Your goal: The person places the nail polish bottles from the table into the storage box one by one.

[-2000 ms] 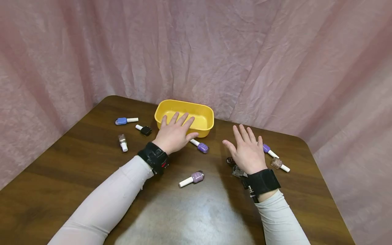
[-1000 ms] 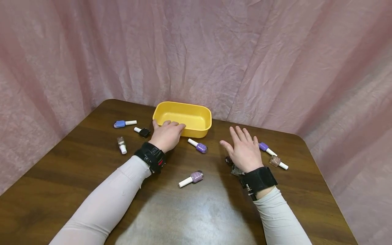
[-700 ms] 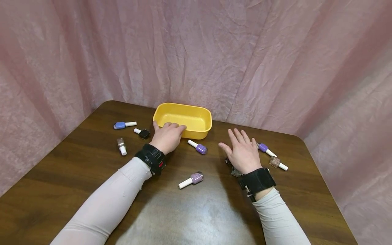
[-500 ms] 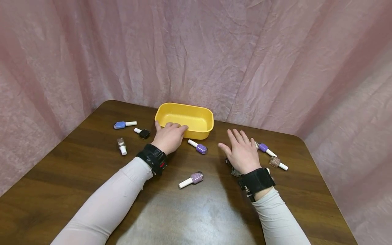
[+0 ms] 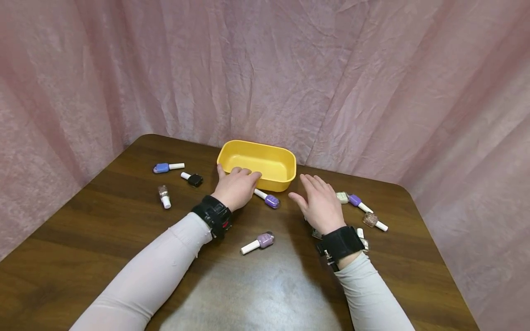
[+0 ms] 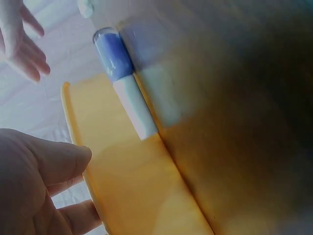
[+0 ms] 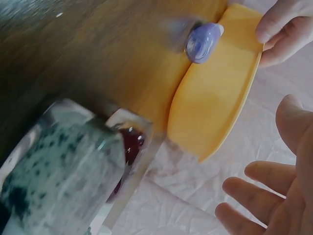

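Yellow oblong plastic tub

Our left hand reaches forward to the yellow tub, its fingers curled over the near rim and the thumb laid against the tub's left end. Our right hand hovers just right of the tub, palm down, fingers straight and slightly spread, holding nothing. Both forearms wear pale sleeves with black wrist straps.
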Demonstrator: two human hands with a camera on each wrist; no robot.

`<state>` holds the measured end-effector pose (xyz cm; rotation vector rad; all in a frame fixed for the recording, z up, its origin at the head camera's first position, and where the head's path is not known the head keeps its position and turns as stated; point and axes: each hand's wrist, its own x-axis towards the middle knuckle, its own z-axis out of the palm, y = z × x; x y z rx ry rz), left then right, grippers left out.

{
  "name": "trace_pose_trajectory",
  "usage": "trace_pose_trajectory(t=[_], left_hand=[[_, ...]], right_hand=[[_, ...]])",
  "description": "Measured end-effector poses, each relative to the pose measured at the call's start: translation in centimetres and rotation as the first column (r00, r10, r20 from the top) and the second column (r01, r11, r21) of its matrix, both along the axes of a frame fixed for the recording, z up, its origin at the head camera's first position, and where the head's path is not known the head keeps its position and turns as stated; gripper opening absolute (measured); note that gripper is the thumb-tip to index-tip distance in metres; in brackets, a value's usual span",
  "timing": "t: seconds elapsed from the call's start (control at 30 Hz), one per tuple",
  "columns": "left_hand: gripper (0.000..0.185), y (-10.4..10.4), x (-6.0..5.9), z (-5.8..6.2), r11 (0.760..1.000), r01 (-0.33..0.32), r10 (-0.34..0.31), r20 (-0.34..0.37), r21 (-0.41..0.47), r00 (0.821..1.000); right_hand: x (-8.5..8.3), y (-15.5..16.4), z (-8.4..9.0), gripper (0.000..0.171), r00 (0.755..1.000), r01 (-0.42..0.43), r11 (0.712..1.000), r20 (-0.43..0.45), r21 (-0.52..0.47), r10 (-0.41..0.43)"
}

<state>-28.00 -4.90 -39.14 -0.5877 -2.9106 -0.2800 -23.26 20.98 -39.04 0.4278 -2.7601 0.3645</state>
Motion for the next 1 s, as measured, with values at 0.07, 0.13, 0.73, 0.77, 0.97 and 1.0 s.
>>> trace_pose_trajectory(t=[0.07,0.13,0.73,0.77,0.97,1.0], left_hand=[[0.038,0.3,0.0,0.0,1.0,0.007,-0.007,0.001,-0.006,1.0],[0.038,0.6,0.0,-0.1,1.0,0.013,-0.013,0.001,-0.015,1.0],[0.038,4.3,0.5,-0.6,0.997,0.062,-0.064,-0.032,-0.048,0.997],[0.038,4.4,0.5,-0.6,0.997,0.065,-0.066,-0.036,-0.049,0.997],[0.039,4.5,0.9,-0.4,0.996,0.071,-0.073,-0.051,-0.048,0.996],[0.04,4.5,1.0,-0.3,0.996,0.072,-0.075,-0.052,-0.047,0.996]], right_hand=[[-0.3,-0.2,0.0,0.068,1.0,-0.018,1.0,-0.016,-0.01,0.017],[-0.6,-0.4,0.0,0.066,0.999,-0.032,0.999,-0.025,-0.017,0.032],[-1.6,-0.2,-0.3,0.04,0.99,-0.08,0.996,-0.122,-0.04,0.075],[-1.6,-0.1,-0.3,0.038,0.99,-0.081,0.996,-0.123,-0.038,0.076],[-1.6,-0.2,-0.3,0.027,0.986,-0.092,0.996,-0.14,-0.007,0.09],[-1.6,-0.2,-0.3,0.025,0.986,-0.091,0.996,-0.138,-0.002,0.089]])
